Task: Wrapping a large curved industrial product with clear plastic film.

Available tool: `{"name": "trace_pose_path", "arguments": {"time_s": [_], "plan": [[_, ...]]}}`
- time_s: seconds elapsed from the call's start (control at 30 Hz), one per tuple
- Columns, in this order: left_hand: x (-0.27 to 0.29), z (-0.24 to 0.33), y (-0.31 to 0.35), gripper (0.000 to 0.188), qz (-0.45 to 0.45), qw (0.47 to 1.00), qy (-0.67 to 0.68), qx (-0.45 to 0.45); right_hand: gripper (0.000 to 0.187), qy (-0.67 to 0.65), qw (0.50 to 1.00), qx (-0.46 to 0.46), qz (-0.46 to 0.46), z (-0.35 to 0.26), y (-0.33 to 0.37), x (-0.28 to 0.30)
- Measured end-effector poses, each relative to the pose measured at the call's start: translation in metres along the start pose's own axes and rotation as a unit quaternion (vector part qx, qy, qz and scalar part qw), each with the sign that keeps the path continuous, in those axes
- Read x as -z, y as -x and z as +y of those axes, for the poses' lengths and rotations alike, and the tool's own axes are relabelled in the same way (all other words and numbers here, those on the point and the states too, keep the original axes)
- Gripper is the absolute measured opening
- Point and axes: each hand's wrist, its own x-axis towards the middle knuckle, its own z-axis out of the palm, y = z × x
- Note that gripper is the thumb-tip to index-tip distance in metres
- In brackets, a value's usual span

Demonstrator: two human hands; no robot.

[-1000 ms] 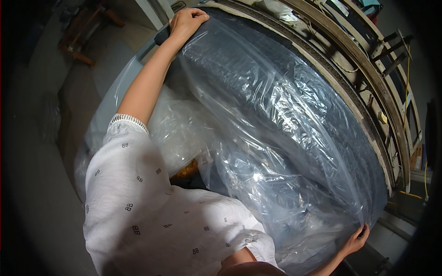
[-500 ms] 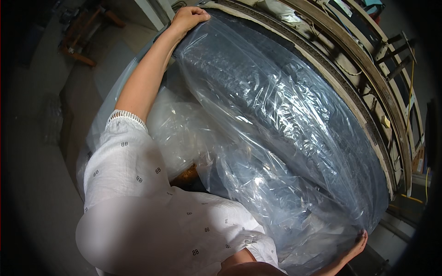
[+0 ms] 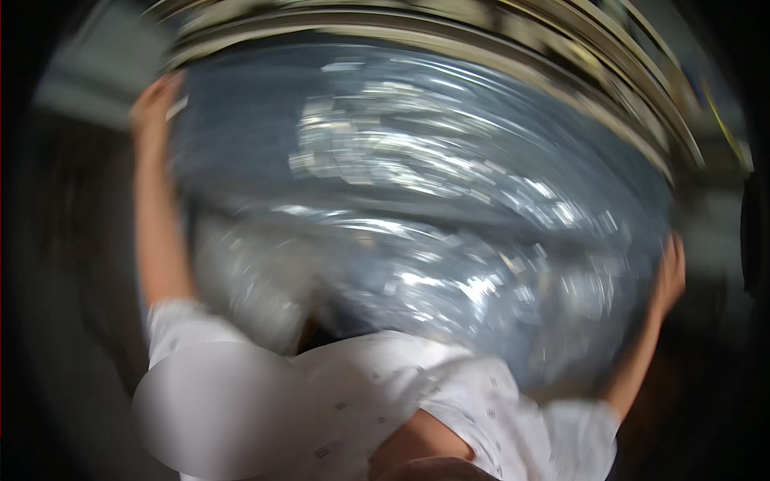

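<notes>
A wide clear plastic sheet (image 3: 401,280), wrinkled and shiny, stretches between my two hands across a dark, flat surface (image 3: 241,96). At the sheet's far left edge my left hand (image 3: 155,108) is closed on the plastic, its arm stretched forward. My right hand (image 3: 670,276) grips the right edge, nearer to me, with the elbow bent. Motion smears both hands, so single fingers are hard to make out. The near part of the sheet hangs in loose folds in front of my body.
Beyond the dark surface runs a long pale frame (image 3: 449,48) with rails, curved by the lens. A yellow cable (image 3: 726,124) hangs at the far right. Near my waist a small dark gap (image 3: 317,329) shows beside the plastic.
The whole view has swung round, so the frame and sheet now lie more level across it. Both hands stay at the sheet's edges; more of my right arm shows.
</notes>
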Motion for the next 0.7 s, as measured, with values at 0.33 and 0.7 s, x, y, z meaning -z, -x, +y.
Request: {"name": "trace_pose_path", "arguments": {"time_s": [0.33, 0.7], "plan": [[0.049, -0.109, -0.089, 0.039, -0.027, 0.994, -0.078, -0.067, 0.025, 0.087, 0.996, 0.027, 0.005, 0.025, -0.078, -0.055], [0.158, -0.053, -0.006, 0.045, 0.025, 0.997, -0.065, 0.043, 0.021, -0.011, 0.994, 0.106, 0.000, 0.037, -0.106, -0.109]]}}
